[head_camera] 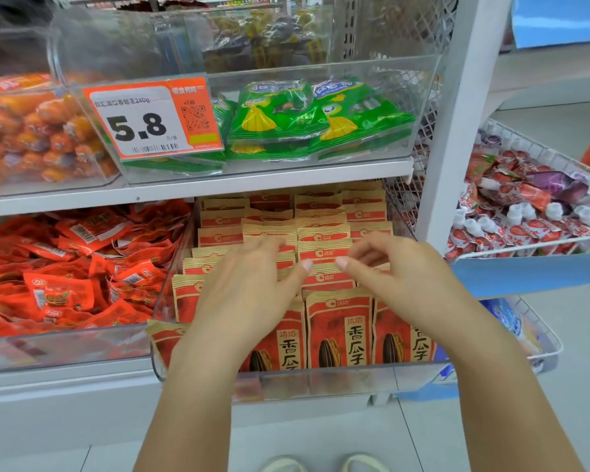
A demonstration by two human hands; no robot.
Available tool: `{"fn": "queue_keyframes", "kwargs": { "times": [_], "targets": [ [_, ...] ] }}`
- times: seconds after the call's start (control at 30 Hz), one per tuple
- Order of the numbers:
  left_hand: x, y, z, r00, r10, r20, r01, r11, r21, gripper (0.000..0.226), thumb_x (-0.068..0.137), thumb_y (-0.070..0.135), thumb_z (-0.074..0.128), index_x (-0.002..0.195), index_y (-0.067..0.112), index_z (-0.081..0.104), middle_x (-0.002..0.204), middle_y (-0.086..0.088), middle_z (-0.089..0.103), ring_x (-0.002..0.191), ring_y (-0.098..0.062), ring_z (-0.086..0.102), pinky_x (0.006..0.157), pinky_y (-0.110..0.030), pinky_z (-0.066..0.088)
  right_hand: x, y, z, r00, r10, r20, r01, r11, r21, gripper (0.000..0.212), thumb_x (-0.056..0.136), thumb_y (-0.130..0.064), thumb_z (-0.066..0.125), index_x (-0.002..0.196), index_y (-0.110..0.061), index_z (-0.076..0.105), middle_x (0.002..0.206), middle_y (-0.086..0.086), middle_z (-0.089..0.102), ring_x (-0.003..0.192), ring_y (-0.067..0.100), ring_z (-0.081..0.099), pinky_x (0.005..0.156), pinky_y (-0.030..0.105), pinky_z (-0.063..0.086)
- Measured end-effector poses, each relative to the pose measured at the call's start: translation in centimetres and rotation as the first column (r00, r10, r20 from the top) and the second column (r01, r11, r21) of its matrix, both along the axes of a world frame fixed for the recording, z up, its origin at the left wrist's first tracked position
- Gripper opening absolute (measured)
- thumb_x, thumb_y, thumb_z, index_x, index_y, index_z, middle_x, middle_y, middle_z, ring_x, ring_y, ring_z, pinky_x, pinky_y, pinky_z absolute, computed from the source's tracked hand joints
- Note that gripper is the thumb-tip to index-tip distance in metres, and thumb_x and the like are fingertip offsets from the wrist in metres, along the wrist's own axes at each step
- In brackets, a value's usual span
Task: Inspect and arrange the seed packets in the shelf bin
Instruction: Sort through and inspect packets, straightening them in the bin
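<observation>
Seed packets (339,330) fill a clear bin (321,381) on white shop shelving (191,190).

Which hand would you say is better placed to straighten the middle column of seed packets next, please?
Probably the right hand: its fingers hover directly beside the middle column of seed packets, while the left hand lies flat over the left column.

Price tag (152,119): "5.8", "240g". Seed packets (339,330): "洽洽", "香瓜子".
</observation>
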State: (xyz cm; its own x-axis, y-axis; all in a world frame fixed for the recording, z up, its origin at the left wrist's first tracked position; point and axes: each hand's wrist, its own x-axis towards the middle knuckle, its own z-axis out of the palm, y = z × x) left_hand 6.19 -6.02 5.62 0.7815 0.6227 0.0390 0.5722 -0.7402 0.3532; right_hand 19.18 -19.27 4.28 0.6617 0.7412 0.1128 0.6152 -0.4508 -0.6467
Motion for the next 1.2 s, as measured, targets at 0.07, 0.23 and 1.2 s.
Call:
{"fn": "queue_keyframes", "kwargs": {
  "times": [0.07,0.23,1.2],
  "targets": [
    [1.1,0.0,-0.7,0.994,-0.007,-0.109,0.013,0.999,0.050,0.066,0.098,0.059,0.034,0.153,0.024,0.025,0.162,0.000,0.022,0.148,-0.021,0.021,0.118,-0.039,0.020,-0.1,0.0,0.1,1.000,-0.025,0.014,0.025,0.998,0.063,0.028,0.090,-0.055,0.054,0.101,-0.033,0.066,0.090,-0.021,0.064,0.093,0.000,0.060,0.082,0.029,0.050],
    [5.5,3.0,-0.9,0.987,0.013,-0.158,0.004,0.994,0.109,0.069,0.101,0.057,0.023,0.156,0.018,0.011,0.164,-0.009,0.009,0.151,-0.029,0.009,0.120,-0.043,0.011,0.0,0.4,-0.1,1.000,-0.003,0.008,0.003,1.000,-0.003,0.023,0.092,-0.051,0.055,0.105,-0.035,0.065,0.092,-0.020,0.064,0.093,0.003,0.061,0.082,0.032,0.052],
    [8.6,11.3,-1.9,0.994,-0.081,-0.080,0.076,0.995,-0.058,0.062,0.102,0.025,0.044,0.156,0.024,0.013,0.164,-0.004,0.010,0.150,-0.024,0.015,0.115,-0.030,0.020,-2.2,8.8,-1.3,0.961,0.209,0.178,-0.179,0.969,-0.173,0.052,0.097,-0.019,0.043,0.147,-0.032,0.039,0.153,-0.002,0.041,0.149,0.012,0.016,0.122,0.037,0.006]
  ]
}}
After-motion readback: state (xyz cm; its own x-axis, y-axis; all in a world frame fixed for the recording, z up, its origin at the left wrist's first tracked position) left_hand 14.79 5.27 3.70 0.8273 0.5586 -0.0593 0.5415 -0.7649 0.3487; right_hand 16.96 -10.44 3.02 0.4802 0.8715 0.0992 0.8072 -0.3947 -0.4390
